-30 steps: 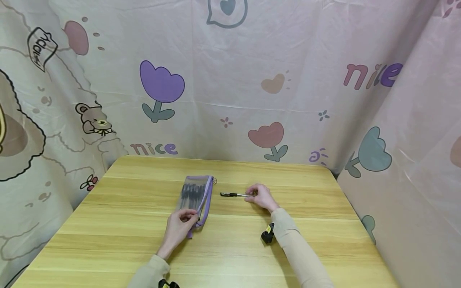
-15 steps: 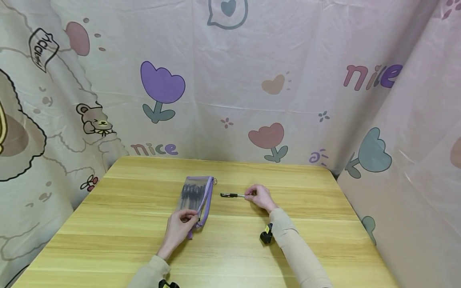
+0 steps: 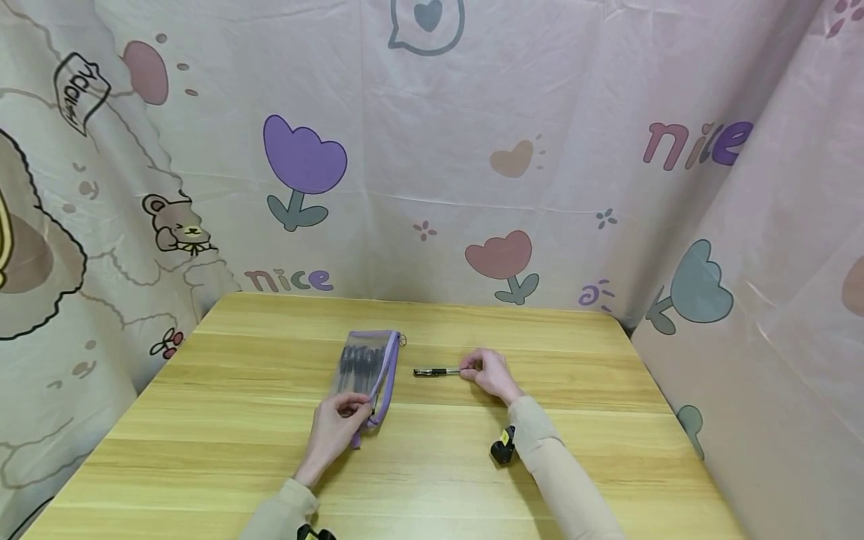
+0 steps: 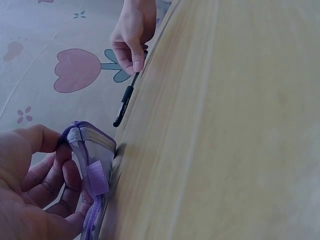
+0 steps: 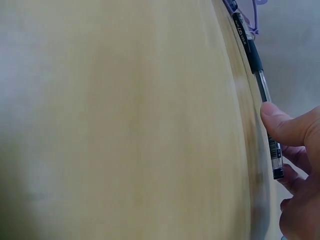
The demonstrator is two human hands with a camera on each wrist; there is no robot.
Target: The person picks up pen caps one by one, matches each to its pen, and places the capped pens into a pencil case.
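Note:
A clear pencil case (image 3: 363, 366) with purple trim lies on the table, several dark-capped pens (image 3: 361, 358) showing through it. My left hand (image 3: 335, 424) pinches the zipper edge at its near end; in the left wrist view the left hand (image 4: 35, 185) has thumb and fingers on the purple rim (image 4: 82, 125). To the right of the case, my right hand (image 3: 489, 373) pinches the tail end of a black-capped clear pen (image 3: 434, 372). The cap points left toward the case, apart from it. In the right wrist view the thumb (image 5: 282, 125) presses on the clear barrel (image 5: 263, 87).
The wooden table (image 3: 432, 480) has a patterned curtain (image 3: 405, 187) behind it and at both sides. Black wrist cameras (image 3: 502, 445) are worn at the sleeves. A small ring (image 3: 403, 340) hangs at the case's far corner.
The right hand and its pen have come slightly nearer to the person. The left hand and the pencil case look unmoved.

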